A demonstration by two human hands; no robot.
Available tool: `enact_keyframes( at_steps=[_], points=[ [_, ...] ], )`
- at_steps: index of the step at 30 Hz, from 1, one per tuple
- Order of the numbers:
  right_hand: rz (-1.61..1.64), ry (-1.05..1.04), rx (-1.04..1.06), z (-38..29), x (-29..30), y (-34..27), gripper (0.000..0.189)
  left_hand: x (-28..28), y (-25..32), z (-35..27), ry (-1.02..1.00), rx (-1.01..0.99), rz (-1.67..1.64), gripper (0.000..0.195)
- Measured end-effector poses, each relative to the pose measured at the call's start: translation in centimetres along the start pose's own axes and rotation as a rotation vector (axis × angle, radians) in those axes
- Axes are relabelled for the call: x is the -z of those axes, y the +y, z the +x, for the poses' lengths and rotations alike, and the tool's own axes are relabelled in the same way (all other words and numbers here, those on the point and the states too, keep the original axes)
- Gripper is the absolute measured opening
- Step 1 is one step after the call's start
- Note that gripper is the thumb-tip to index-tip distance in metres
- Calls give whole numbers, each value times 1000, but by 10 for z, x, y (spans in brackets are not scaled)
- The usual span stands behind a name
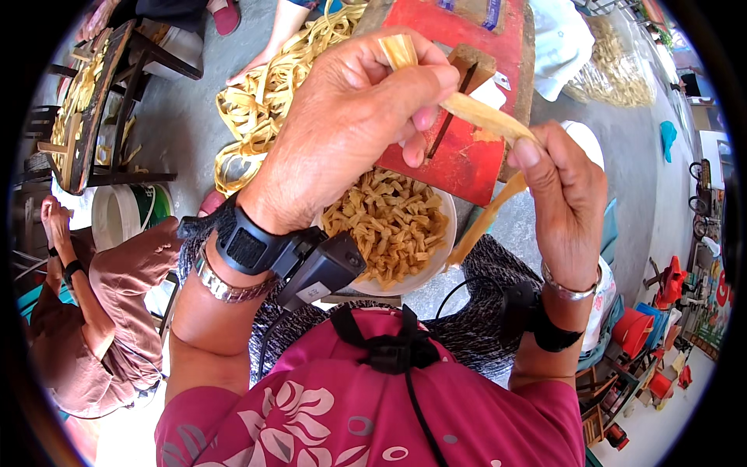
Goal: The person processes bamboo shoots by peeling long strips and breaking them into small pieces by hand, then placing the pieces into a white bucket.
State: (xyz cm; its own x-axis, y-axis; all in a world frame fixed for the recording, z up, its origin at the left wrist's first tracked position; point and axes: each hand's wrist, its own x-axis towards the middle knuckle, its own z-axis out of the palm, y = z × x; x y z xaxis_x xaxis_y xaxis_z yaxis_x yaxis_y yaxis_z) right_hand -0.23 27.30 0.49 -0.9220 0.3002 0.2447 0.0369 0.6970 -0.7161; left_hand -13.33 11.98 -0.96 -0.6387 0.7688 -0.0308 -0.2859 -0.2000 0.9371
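My left hand (pixel 356 117) pinches one end of a flat, pale-yellow strip (pixel 484 117) of what looks like dried plant or food material. A short, wide tip of it sticks up between thumb and fingers. My right hand (pixel 563 192) grips the same strip farther along, and its loose tail hangs down beside a white bowl (pixel 449 233). That bowl stands below my hands and holds many small knotted pieces (pixel 385 227) of similar material. Just behind my left fingers is a wooden block (pixel 474 64) with a dark slit or blade, on a red board (pixel 467 169).
A heap of long yellow strips (pixel 262 99) lies on the floor at upper left. A clear bag (pixel 613 70) of pale pieces stands at upper right. At left, a person (pixel 99 315) sits by a white bucket (pixel 117 216) and a wooden bench (pixel 111 87) bearing strips.
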Motion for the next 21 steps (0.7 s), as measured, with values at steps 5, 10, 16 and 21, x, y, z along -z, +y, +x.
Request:
enact_keyframes(
  at_steps=[5,10,16,21],
  points=[
    [-87,27,22,6,-12,16,13,0,-11,11,63,-1,112,11],
    [-484,-94,-19,2,-33,47,15,18,-46,26,222,-224,853,15],
    [118,-140,-249,-20,-17,14,15,16,-24,-19,-91,138,756,13],
    [-36,-117,387,-46,-53,5,8,25,-55,-54,-427,-31,959,18]
  ],
)
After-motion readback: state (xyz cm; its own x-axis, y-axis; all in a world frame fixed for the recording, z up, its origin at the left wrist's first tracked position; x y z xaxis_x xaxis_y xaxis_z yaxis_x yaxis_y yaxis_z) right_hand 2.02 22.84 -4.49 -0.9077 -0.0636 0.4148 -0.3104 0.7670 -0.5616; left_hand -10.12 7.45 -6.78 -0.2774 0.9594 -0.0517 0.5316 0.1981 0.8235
